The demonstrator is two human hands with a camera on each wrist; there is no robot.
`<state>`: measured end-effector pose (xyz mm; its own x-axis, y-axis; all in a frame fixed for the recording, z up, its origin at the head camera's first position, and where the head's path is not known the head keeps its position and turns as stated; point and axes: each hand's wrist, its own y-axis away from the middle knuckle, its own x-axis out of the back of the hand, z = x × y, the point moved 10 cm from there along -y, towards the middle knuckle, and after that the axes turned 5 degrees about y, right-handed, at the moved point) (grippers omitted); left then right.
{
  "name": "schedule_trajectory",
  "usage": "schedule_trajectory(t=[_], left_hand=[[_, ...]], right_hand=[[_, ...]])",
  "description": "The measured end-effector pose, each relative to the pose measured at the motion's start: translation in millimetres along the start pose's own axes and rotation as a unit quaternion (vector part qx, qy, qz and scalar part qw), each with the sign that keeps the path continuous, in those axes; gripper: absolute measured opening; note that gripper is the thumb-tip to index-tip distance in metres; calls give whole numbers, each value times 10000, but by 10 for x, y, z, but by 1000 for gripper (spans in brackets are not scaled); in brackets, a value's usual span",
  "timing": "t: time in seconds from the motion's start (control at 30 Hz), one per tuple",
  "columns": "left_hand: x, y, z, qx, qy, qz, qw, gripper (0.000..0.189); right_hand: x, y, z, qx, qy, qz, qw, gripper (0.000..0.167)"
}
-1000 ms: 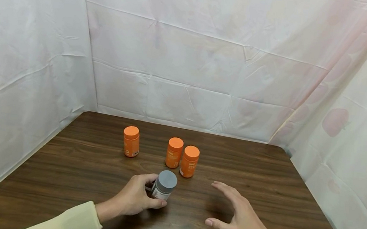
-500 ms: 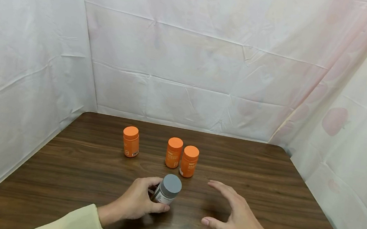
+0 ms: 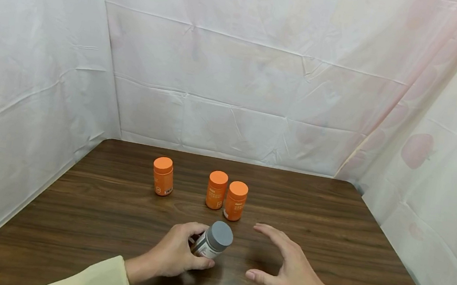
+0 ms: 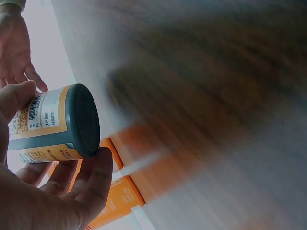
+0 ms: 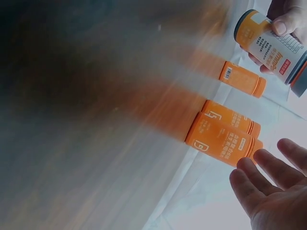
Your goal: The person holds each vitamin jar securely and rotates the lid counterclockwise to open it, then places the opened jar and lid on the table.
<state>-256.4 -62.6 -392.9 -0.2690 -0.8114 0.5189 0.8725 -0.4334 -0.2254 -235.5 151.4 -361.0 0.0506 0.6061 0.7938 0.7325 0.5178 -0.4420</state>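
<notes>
My left hand [image 3: 176, 253] grips a grey-lidded bottle [image 3: 213, 240] with a white and orange label, its lid tilted to the right. In the left wrist view the bottle's dark base [image 4: 87, 120] faces the camera, thumb on one side and fingers on the other. Across a short gap to the right, my right hand [image 3: 295, 276] holds nothing, its fingers extended and the thumb spread apart. The right wrist view has the bottle [image 5: 271, 48] in the left hand, with the right hand's fingers [image 5: 249, 191] apart from it.
Behind the hands, two orange bottles [image 3: 216, 191] [image 3: 235, 202] stand side by side on the dark wooden table [image 3: 311, 206]. A third orange bottle [image 3: 163, 177] stands farther left. Pale hanging cloth [image 3: 238, 67] surrounds the table's back and sides.
My left hand has carried the grey-lidded bottle a little to the right and nearer, tilting it further. My right hand has shifted slightly left. The orange bottles stay put.
</notes>
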Motion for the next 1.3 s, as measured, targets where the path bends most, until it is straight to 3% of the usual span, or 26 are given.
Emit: schedule_trajectory(t=[0.93, 1.3], left_hand=[[-164, 5, 130, -69, 105, -217, 9997, 42], [-230, 8, 239, -296, -20, -276, 9992, 40]], right_hand=[[-8, -98, -213, 322, -356, 367, 9982, 79], [-12, -122, -257, 344, -414, 432, 9976, 76]])
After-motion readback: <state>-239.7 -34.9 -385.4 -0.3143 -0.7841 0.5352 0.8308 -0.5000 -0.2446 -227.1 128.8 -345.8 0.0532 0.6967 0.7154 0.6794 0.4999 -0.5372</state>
